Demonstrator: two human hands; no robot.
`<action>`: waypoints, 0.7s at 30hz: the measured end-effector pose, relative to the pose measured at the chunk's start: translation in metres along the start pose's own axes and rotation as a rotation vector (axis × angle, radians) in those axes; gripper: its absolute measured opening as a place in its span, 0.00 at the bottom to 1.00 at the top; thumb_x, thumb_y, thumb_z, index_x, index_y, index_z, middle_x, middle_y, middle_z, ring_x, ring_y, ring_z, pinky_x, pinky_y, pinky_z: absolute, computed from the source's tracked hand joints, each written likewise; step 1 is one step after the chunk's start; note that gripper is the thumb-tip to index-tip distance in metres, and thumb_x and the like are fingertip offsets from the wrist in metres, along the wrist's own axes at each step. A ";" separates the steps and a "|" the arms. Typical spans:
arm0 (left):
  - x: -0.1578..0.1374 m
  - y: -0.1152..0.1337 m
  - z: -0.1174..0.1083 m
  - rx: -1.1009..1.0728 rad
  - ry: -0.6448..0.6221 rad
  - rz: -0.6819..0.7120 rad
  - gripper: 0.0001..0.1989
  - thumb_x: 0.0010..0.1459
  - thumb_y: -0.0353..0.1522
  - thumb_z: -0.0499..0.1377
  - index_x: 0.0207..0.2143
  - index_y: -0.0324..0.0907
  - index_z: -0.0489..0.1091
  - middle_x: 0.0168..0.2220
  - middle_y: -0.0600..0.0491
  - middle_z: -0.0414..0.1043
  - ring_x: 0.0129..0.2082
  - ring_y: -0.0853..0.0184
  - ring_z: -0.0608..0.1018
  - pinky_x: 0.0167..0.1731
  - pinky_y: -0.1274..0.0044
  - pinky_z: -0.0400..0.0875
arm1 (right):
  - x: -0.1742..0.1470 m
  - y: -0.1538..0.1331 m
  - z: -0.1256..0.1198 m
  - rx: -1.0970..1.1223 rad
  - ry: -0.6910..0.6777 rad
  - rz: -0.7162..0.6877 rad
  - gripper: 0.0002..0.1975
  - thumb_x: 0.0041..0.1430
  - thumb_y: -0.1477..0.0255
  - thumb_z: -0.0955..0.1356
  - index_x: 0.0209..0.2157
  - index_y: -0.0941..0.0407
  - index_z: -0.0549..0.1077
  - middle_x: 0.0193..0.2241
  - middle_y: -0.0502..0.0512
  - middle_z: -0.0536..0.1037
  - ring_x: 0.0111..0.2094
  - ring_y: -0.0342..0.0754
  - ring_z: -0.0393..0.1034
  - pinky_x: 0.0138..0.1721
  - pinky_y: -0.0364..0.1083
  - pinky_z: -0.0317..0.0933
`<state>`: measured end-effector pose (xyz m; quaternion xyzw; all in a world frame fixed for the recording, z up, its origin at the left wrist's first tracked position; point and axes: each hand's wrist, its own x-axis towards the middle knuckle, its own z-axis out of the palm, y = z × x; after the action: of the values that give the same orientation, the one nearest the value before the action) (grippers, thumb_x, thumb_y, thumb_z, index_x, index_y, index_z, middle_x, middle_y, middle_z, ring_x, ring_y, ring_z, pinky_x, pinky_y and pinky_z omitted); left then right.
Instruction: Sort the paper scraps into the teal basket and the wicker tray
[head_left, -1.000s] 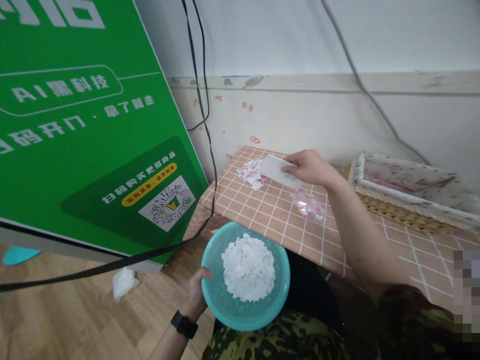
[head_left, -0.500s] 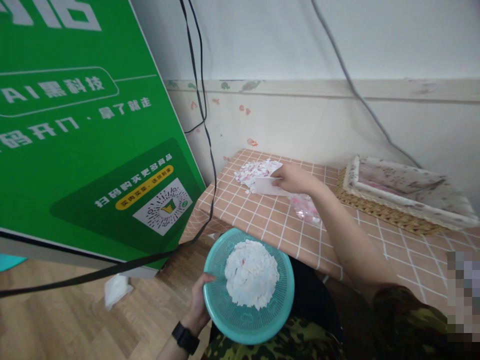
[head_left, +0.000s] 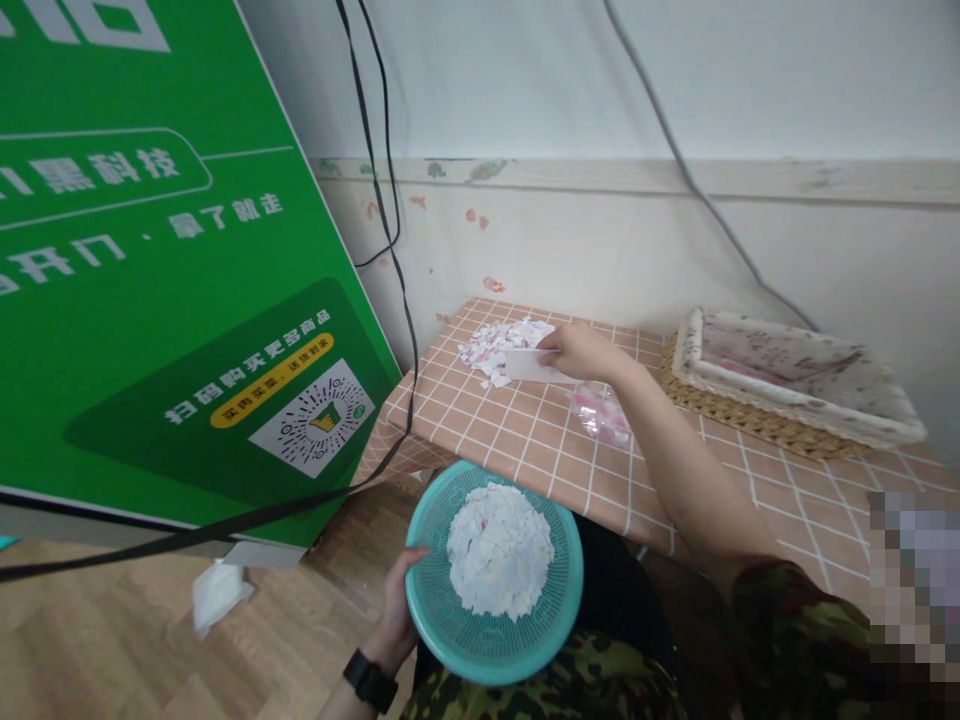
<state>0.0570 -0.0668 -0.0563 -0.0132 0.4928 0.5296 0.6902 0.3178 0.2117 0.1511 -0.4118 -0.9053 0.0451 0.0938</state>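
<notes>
Right hand: pinching card; long axis left-right;
Scraps: left of it, near surface's far-left corner;
Left hand: gripping colander rim; farther off

You have bare counter between your right hand and the teal colander; a clear packet crowds your wrist, the basket blocks rightward.
</notes>
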 end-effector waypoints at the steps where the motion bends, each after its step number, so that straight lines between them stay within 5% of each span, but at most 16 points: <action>1: -0.001 0.000 0.001 0.007 -0.004 0.003 0.11 0.47 0.32 0.59 0.30 0.34 0.75 0.27 0.44 0.79 0.26 0.57 0.79 0.31 0.67 0.73 | 0.000 0.000 0.000 -0.001 -0.011 -0.003 0.09 0.51 0.72 0.63 0.27 0.58 0.75 0.24 0.54 0.74 0.26 0.44 0.63 0.28 0.43 0.49; 7: -0.001 0.001 0.004 -0.011 0.012 -0.030 0.10 0.46 0.33 0.60 0.28 0.33 0.75 0.24 0.46 0.78 0.23 0.61 0.77 0.28 0.70 0.73 | 0.003 -0.011 0.005 -0.006 0.034 0.059 0.11 0.53 0.70 0.62 0.29 0.59 0.75 0.26 0.56 0.75 0.27 0.45 0.63 0.28 0.44 0.49; 15: 0.004 -0.001 0.000 -0.021 0.055 -0.006 0.09 0.45 0.32 0.61 0.26 0.34 0.74 0.22 0.48 0.76 0.21 0.62 0.77 0.27 0.71 0.72 | 0.006 -0.022 0.008 0.066 0.027 -0.030 0.11 0.54 0.71 0.62 0.30 0.58 0.75 0.27 0.55 0.75 0.28 0.44 0.63 0.28 0.44 0.49; 21: 0.003 -0.001 -0.001 -0.016 0.026 0.009 0.10 0.44 0.34 0.61 0.28 0.35 0.74 0.24 0.48 0.77 0.24 0.60 0.78 0.29 0.69 0.72 | 0.004 -0.018 0.005 0.148 -0.090 -0.068 0.11 0.52 0.72 0.64 0.35 0.58 0.76 0.28 0.54 0.76 0.28 0.44 0.64 0.30 0.43 0.49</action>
<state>0.0568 -0.0660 -0.0597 -0.0236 0.4976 0.5367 0.6810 0.3009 0.2032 0.1495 -0.3705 -0.9162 0.1270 0.0846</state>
